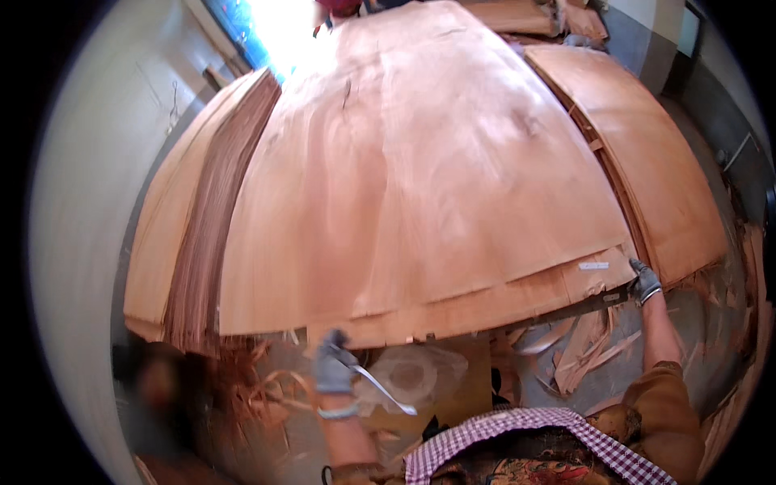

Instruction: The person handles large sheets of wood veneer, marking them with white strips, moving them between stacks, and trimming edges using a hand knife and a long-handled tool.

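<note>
A large, thin reddish-tan wood veneer sheet (453, 186) stretches away in front of me. Below its near edge, a strip of another veneer sheet (485, 311) shows, with a small pale label near the right corner. At that corner, my right hand (645, 281), in a grey glove, has its fingers closed on the edge. My left hand (334, 364), also gloved in grey, is closed around a slim, pale, stick-like tool (386, 390) that points down and right. This hand is beside the near edge, left of the middle; its fingertips are blurred.
A tall veneer stack (174, 218) stands along the left, another stack (647, 162) along the right. Wood scraps (582, 352) litter the floor at right, with shavings (259, 396) at left. Part of another person (339, 8) shows at the far end. A dark blurred shape (162, 388) is at lower left.
</note>
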`<state>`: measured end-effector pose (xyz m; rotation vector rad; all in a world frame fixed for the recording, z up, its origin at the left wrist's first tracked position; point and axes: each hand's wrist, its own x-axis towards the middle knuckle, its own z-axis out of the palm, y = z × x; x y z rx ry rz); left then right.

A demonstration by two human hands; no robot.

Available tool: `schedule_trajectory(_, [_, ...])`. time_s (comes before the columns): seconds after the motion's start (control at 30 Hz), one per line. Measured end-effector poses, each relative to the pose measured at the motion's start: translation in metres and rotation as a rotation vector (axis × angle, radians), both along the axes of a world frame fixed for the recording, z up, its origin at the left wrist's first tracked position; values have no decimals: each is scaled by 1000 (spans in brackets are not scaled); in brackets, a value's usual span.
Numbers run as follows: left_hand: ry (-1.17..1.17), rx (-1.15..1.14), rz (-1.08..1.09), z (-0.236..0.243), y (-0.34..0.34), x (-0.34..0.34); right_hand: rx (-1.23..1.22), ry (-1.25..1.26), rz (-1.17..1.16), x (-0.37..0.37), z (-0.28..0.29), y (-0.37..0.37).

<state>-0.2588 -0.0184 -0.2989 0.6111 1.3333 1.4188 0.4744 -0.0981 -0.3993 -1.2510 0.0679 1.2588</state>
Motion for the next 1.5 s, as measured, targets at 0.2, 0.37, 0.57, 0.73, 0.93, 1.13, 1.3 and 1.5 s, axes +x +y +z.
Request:
schedule_trajectory(0.2, [-260,-126,278,-31,46,-116,-174,-285,364,-6,57,-23])
schedule_trajectory(0.37, [-412,-178,223,-63,85,-131,42,-806,406,-146,105,-7])
schedule_trajectory(0.57, [-226,-200,401,-70,101,-138,175,-876,664,-319,112,26])
schedule_trajectory(0.73, [-52,-21,519,-70,127,-213,137,-1077,781,-385,122,-6])
schedule_trajectory(0.93, [88,-175,708,-78,167,-357,64,-1011,748,-434,116,-53])
schedule_trajectory(1.13, [341,-323,757,-73,173,-409,6,-878,791,-456,108,-92])
schedule_trajectory(1.3, [375,-208,548,-39,124,-422,20,-833,801,-464,110,-121])
schedule_trajectory(1.5, [561,-4,-171,-8,48,-308,69,-622,902,-488,131,-143])
